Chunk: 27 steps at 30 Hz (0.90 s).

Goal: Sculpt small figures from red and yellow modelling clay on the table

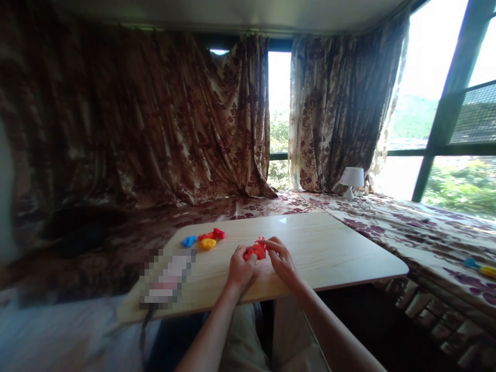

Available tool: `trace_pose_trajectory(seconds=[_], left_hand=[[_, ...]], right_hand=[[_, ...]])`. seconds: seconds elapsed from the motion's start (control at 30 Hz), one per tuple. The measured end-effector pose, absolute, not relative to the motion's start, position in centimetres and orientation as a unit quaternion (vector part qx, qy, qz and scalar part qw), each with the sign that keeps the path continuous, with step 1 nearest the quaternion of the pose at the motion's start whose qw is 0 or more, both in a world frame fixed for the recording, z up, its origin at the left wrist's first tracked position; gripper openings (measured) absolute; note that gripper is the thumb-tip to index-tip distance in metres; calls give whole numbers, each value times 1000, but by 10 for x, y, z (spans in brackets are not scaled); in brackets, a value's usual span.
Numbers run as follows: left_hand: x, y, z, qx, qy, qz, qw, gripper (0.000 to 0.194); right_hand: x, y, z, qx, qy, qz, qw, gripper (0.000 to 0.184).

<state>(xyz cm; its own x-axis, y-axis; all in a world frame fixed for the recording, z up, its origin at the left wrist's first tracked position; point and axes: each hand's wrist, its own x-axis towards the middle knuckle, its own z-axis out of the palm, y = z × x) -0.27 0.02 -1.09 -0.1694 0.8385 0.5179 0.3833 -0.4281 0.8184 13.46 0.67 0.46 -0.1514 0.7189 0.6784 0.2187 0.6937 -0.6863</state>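
Over the pale wooden table [310, 258], my left hand [241, 267] is closed round the left side of a red, soft-looking lump like modelling clay [259, 252]. Thin prongs stick up from its top, and rounder bumps show by my left thumb. My right hand [282, 258] is at its right side, thumb and index finger bent in around the upper edge and touching it near the prongs. The fingers hide part of the lump. Farther left on the tabletop lie a blue lump [189, 241], a yellow lump [207, 244] and a red lump [217, 234] of similar stuff.
A blurred-out flat object [168, 279] with a dark cord lies on the table's left front. Patterned cloth covers the ledge behind, where a white lamp [352, 181] stands. Blue and yellow items [486, 270] rest on the right-hand ledge. My legs are under the table.
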Motion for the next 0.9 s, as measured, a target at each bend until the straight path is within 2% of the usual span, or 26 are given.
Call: trace_pose_trajectory(seconds=[0.5, 0.73, 0.83, 0.9], left_hand=[[-3, -2, -9, 609, 513, 573, 196, 13], [-2, -1, -10, 600, 515, 579, 199, 10], [-3, -2, -8, 595, 508, 590, 200, 9], [-4, -3, -6, 583, 496, 603, 226, 11]], right_hand=[[130, 13, -5, -306, -750, 196, 552, 31], [126, 19, -10, -321, -736, 195, 563, 18], [127, 17, -6, -323, -732, 218, 559, 16], [129, 17, -4, -334, -707, 256, 568, 20]])
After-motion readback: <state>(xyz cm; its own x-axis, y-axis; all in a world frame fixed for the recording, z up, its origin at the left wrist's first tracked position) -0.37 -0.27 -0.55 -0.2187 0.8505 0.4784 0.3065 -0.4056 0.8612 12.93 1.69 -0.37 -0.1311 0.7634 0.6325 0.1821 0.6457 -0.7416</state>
